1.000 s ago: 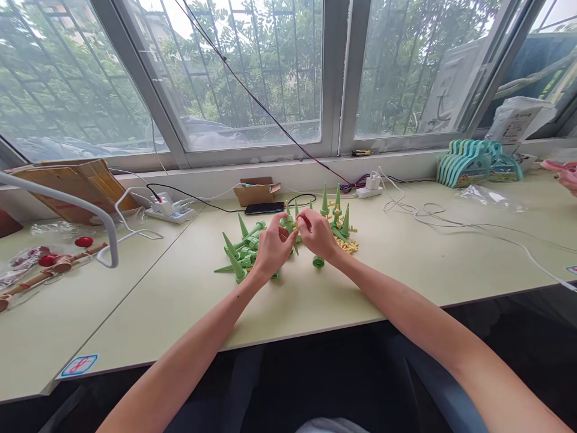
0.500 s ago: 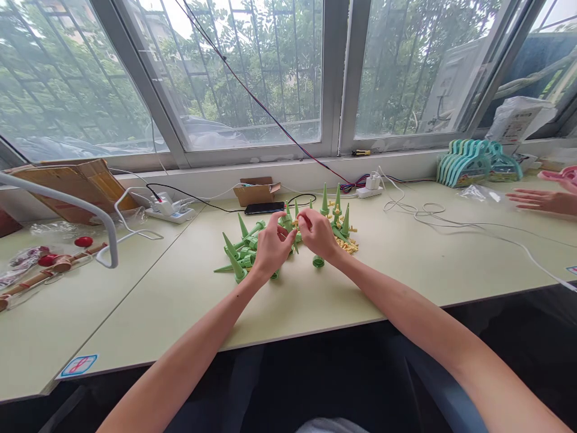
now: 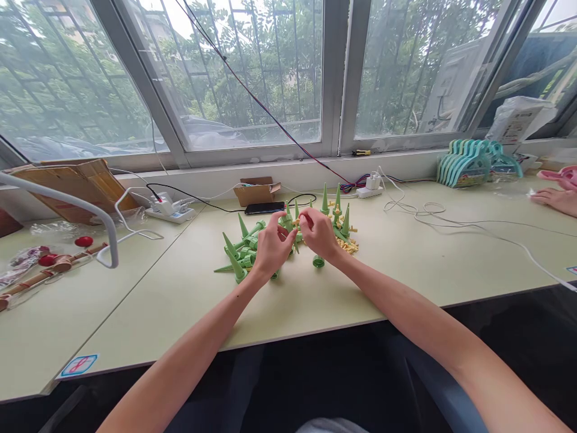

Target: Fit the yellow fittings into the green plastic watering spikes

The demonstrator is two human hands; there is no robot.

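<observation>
The right hand point(image 3: 319, 233) has its thumb and fingertips bunched at a small yellow piece point(image 3: 296, 222), near the left hand point(image 3: 274, 243), whose thumb and forefinger curve with a gap; whether either grips anything is hidden. Both poses nearly match half a second ago. Green spikes point(image 3: 236, 267) lie heaped beside the left hand; upright spikes point(image 3: 324, 201) and loose yellow pieces point(image 3: 347, 245) sit beyond the right. Far right, a co-worker's hand point(image 3: 559, 198), earlier stretched further over the table point(image 3: 433, 258), has drawn back.
</observation>
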